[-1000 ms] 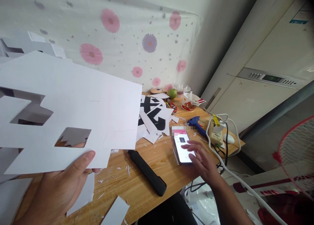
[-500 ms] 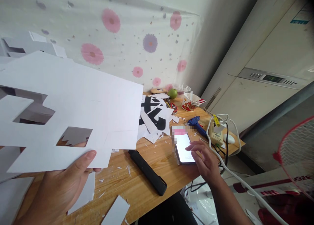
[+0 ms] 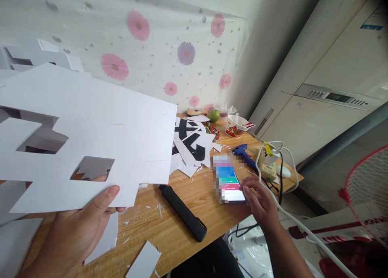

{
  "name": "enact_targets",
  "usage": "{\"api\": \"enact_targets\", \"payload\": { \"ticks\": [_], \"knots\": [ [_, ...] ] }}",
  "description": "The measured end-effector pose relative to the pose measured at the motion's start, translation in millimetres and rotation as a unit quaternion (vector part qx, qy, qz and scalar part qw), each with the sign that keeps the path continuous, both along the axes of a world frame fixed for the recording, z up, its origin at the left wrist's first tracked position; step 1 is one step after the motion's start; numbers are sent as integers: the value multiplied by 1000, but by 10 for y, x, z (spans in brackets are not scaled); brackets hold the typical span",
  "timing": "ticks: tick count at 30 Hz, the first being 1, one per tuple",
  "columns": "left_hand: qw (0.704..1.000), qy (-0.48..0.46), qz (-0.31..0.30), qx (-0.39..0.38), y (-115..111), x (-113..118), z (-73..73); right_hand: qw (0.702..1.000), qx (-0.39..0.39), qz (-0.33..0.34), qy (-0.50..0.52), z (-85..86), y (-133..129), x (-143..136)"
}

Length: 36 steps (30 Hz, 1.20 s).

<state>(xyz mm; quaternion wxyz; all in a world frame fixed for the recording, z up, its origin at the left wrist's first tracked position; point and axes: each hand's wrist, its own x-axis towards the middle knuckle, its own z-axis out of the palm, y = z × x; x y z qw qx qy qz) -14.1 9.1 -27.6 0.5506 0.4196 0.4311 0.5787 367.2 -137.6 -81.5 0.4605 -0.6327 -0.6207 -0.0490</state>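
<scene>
My left hand [image 3: 81,229] pinches the lower edge of a large white foam board [image 3: 130,136], thumb in front and fingers behind. Angular holes are cut through this board, which is raised above the table at the left. On the right, my right hand [image 3: 260,199] hovers at the lower right edge of a smartphone [image 3: 232,181] lying on the table, fingers slightly bent and apart, holding nothing. Bands of blue, green and pink fill the lit screen. Between the hands lies a black, long-handled tool [image 3: 183,213], perhaps a cutter; its kind is unclear.
White scraps with black shapes [image 3: 194,144] are piled on the wooden table [image 3: 212,217]. Behind the phone are a blue glue gun [image 3: 242,150], a paper bowl [image 3: 235,126] and a green apple [image 3: 214,115]. A power strip [image 3: 267,167] with cables sits near the right edge, beside a red-rimmed racket [image 3: 351,177].
The phone's screen has gone from mostly white to coloured bands. My right hand has moved slightly right and down, off the screen. The left hand and board stay put.
</scene>
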Motion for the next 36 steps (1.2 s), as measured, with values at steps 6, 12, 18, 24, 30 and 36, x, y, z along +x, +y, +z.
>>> {"api": "enact_targets", "payload": {
  "ticks": [6, 12, 18, 24, 30, 36],
  "knots": [
    [1000, 0, -9, 4, 10, 47, 49, 1000, 1, 8, 0, -10, 28, -20],
    [1000, -3, -29, -3, 14, 52, 61, 992, -92, 76, -51, 187, 85, -234],
    [1000, 4, -19, -4, -9, 56, 86, 995, -75, 33, -54, 135, 85, -178],
    [999, 5, -42, 2, 3, 70, 97, 999, 11, -35, 8, -6, -31, 7],
    [1000, -11, -17, -13, 5, 43, 60, 998, 40, -19, 41, -49, -92, -103],
    [1000, 0, -17, -6, 1, 31, 40, 998, -26, 33, 36, 66, -83, -212]
  ]
}}
